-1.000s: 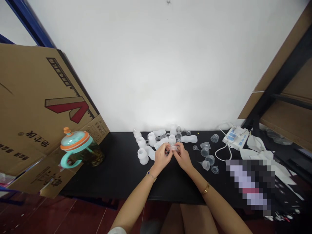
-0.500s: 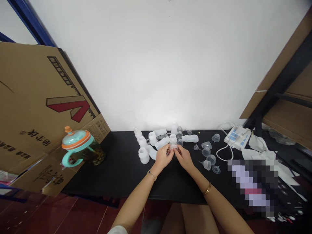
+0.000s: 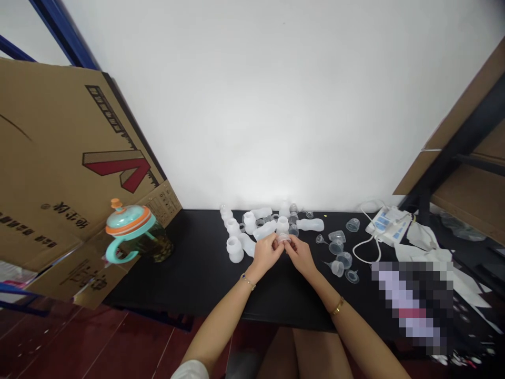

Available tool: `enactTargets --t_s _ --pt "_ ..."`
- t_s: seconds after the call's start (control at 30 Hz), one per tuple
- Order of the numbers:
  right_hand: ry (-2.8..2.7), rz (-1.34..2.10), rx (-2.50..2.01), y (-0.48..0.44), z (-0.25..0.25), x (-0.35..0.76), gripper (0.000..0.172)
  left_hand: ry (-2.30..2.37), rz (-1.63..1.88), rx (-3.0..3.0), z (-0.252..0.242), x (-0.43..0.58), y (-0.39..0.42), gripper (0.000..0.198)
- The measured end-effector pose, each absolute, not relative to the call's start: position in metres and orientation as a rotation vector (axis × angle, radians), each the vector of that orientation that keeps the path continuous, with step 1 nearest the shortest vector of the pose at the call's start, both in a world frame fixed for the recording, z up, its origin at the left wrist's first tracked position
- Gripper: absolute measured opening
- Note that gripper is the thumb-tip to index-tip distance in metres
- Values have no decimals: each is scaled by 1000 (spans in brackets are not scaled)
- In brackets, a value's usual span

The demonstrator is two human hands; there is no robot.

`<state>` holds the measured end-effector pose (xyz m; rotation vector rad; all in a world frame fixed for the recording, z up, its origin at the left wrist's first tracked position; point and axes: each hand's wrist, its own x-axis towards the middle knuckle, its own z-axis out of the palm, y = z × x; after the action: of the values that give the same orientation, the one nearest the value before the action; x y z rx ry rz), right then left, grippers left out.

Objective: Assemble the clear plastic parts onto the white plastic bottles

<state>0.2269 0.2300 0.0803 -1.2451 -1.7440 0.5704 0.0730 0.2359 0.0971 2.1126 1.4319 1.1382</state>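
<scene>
Between the fingertips of both hands is a small translucent round cap (image 3: 284, 238); its lower part is hidden by my fingers. My left hand (image 3: 268, 253) pinches it from the left, and my right hand (image 3: 299, 253) grips its right side. Just beyond my hands lie several milky-white bottles, one upright bottle (image 3: 282, 225) right behind the cap. Another wide-necked bottle (image 3: 235, 249) stands to the left, and a bottle on its side (image 3: 311, 225) lies to the right. Clear domed covers (image 3: 344, 259) and thin-stemmed clear teats (image 3: 321, 239) are scattered right of my right hand.
On the left, a teal-lidded jug (image 3: 140, 234) of dark liquid stands by a large cardboard box (image 3: 67, 158). A white power strip (image 3: 390, 223) with a looped cable, crumpled white paper (image 3: 422, 250) and a blurred-out patch (image 3: 414, 308) occupy the right of the black table (image 3: 189, 279).
The view has shifted slightly, so the surroundings sit a little differently in the picture. Both hands stay together on the cap, with only small finger movement.
</scene>
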Motion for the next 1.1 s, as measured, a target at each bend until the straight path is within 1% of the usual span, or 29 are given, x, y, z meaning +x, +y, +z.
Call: enactTargets --t_s 0.33,0.77,1.1 --pt "-1712 585 -1258 230 77 227 26 1430 1145 2114 97 73 234 30" --pt "-1705 585 -1231 227 82 225 32 1451 1127 2114 98 73 232 27" --pt "-1730 637 -1214 225 85 225 31 1451 1163 2108 95 72 235 26"
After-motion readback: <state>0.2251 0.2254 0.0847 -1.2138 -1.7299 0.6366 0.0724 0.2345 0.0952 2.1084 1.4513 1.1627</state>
